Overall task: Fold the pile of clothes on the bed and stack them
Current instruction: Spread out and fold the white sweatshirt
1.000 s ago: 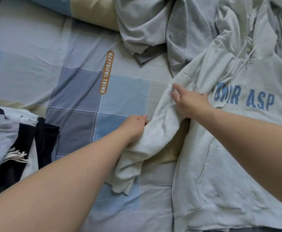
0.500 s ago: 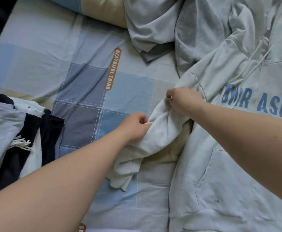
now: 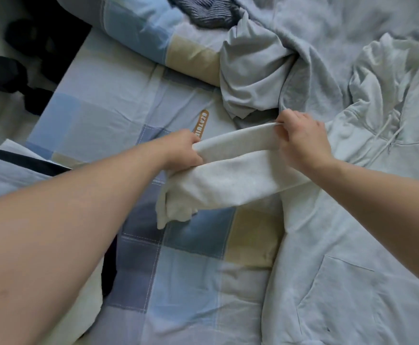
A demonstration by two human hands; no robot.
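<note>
Left hand (image 3: 182,150) and right hand (image 3: 300,138) both grip hoodie (image 3: 352,245) sleeve (image 3: 233,175), stretched taut, lifted above patchwork bedsheet (image 3: 129,100).

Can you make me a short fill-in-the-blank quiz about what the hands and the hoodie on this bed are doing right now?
1. Both hands grip the hoodie's ____.
2. The left hand holds the end nearer the ____.
3. The right hand holds it nearer the hoodie's ____.
4. The hoodie's body lies on a checked ____.

Missing words: sleeve; cuff; shoulder; bedsheet
</note>
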